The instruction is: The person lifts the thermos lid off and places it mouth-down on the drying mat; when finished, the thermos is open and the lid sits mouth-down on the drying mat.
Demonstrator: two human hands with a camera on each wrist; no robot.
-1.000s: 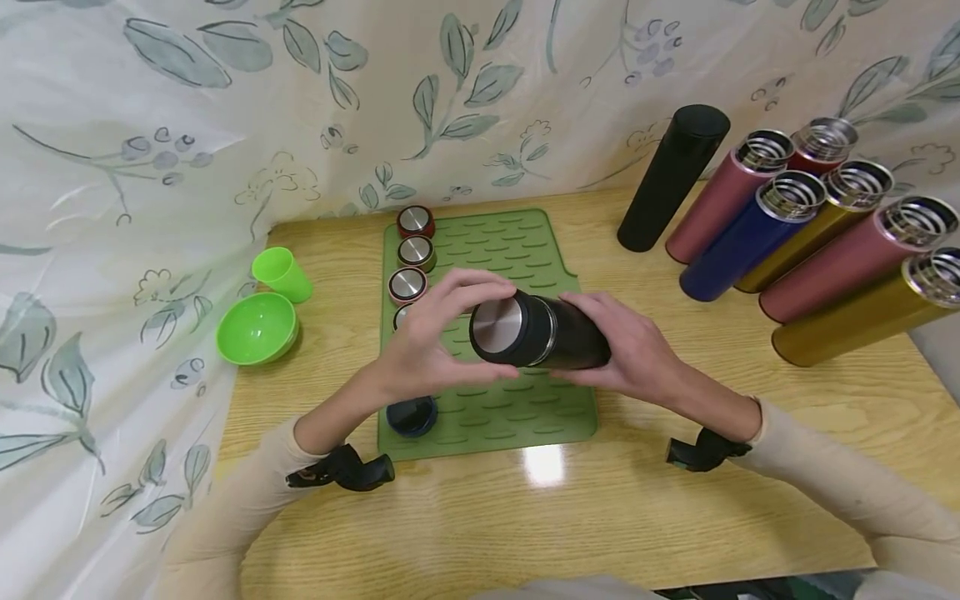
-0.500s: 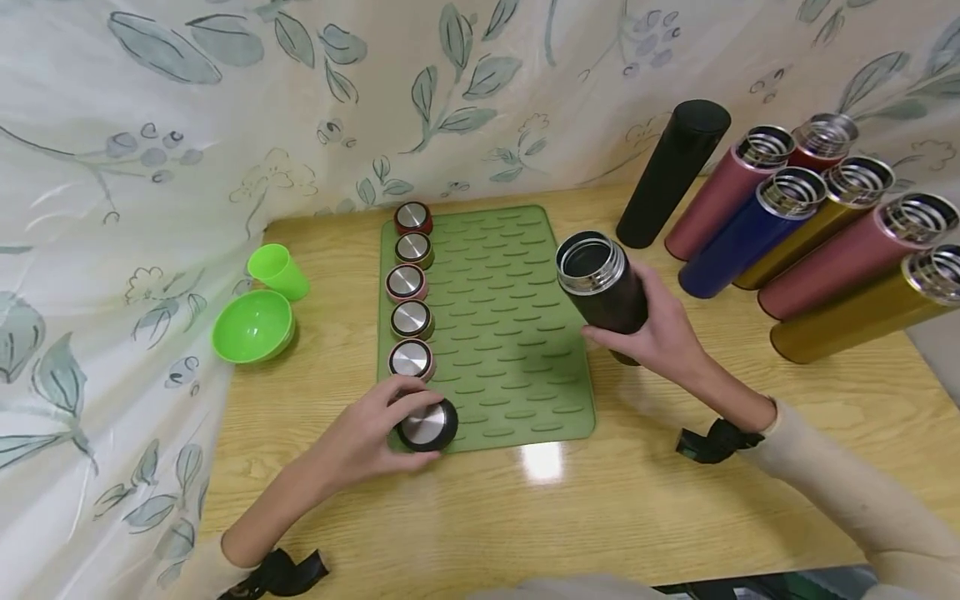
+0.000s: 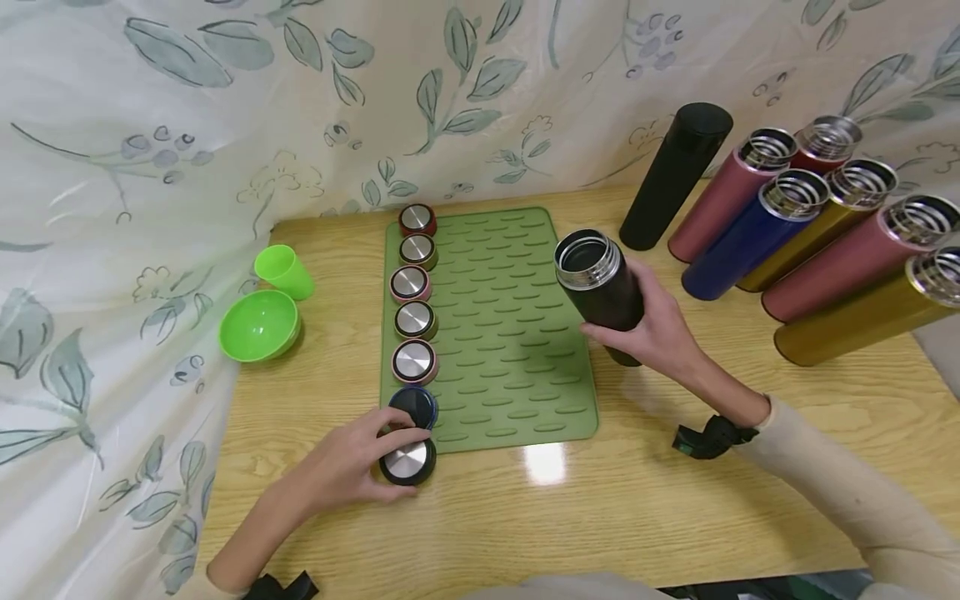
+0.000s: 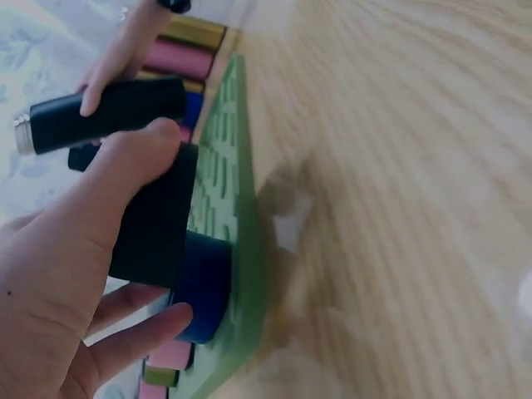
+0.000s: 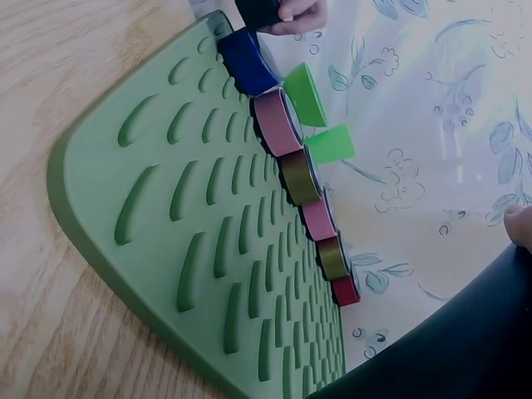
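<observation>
My left hand [image 3: 352, 462] pinches a black bottle lid [image 3: 407, 461] with a steel top, at the near left corner of the green mat [image 3: 517, 367]. Right beside it on the mat sits a blue lid [image 3: 415, 406]; in the left wrist view the black lid [image 4: 154, 224] overlaps this blue lid [image 4: 204, 287]. My right hand [image 3: 656, 329] grips a black thermos bottle [image 3: 606, 296], its steel neck bare and tilted toward me, over the mat's right edge. Several more lids, such as a pink one [image 3: 414, 361] and a red one [image 3: 417, 219], line the mat's left side.
At the right stand several uncapped bottles, among them a blue one [image 3: 750, 237] and a gold one [image 3: 862, 312]. A tall black cylinder [image 3: 671, 179] stands beside them. A green bowl [image 3: 258, 325] and a green cup [image 3: 285, 272] lie left of the mat, near a patterned curtain [image 3: 225, 108].
The black lid has come off the bottle and moved in my left hand to the mat's near left corner, past the blue lid. My right hand has shifted the bottle right and tilted it more upright.
</observation>
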